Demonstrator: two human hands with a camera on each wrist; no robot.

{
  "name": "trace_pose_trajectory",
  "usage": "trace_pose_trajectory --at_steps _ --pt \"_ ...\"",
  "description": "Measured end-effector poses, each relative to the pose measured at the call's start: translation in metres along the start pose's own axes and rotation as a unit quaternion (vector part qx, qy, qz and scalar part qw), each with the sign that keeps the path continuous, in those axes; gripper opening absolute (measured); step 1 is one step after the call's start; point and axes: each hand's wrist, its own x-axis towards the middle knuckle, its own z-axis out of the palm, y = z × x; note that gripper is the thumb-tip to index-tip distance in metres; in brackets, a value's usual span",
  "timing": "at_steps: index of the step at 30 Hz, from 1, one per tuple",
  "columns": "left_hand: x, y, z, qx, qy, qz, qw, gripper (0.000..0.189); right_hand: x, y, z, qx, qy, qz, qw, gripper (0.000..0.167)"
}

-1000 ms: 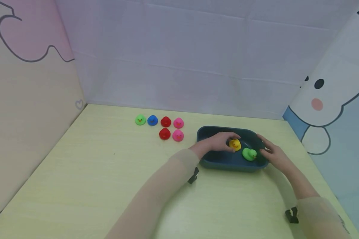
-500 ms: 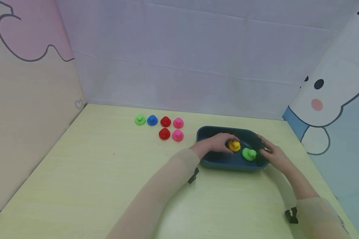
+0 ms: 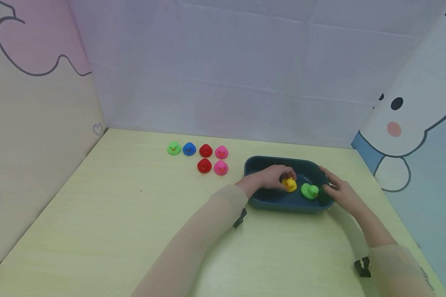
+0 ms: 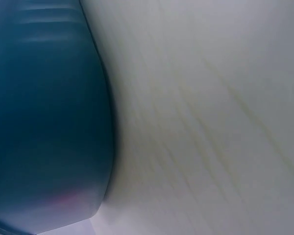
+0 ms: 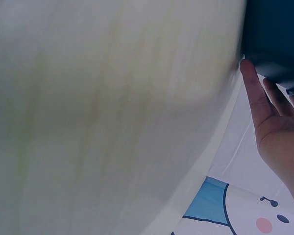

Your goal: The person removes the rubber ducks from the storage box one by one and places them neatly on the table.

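Note:
A dark blue-green plastic bin (image 3: 286, 207) stands on the right part of the table. Reaching over its left side, my left hand (image 3: 272, 176) holds a yellow rubber duck (image 3: 291, 185) between thumb and fingers, low inside the bin. To the right of it a green rubber duck (image 3: 309, 191) sits on the bin floor. My right hand (image 3: 342, 194) grips the bin's right end, thumb at the rim. In the right wrist view its fingers (image 5: 257, 98) lie along the outer wall. The left wrist view has only the bin's outer side (image 4: 49, 107) and tabletop, no hand.
Left of the bin, near the back wall, rubber ducks stand in rows: a light green duck (image 3: 174, 148), a blue duck (image 3: 189, 149), two red ducks (image 3: 204, 166) and two pink ducks (image 3: 221, 167). Printed cloth walls (image 3: 226, 74) enclose the table (image 3: 96, 231).
My left hand has drawn the yellow duck slightly left and toward me inside the bin. My right hand and the bin have stayed put.

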Motion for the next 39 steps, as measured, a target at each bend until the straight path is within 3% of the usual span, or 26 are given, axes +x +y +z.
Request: trace_pose_trajectory --at_steps 21,39 --pt "-0.005 0.007 -0.003 -0.009 0.018 0.002 0.9998 0.031 0.000 -0.002 0.000 0.002 0.003 -0.002 1.0000 0.060" --pt "-0.027 0.020 -0.028 -0.026 0.060 0.000 0.9979 0.030 -0.001 -0.002 0.001 0.000 0.005 -0.001 1.0000 0.060"
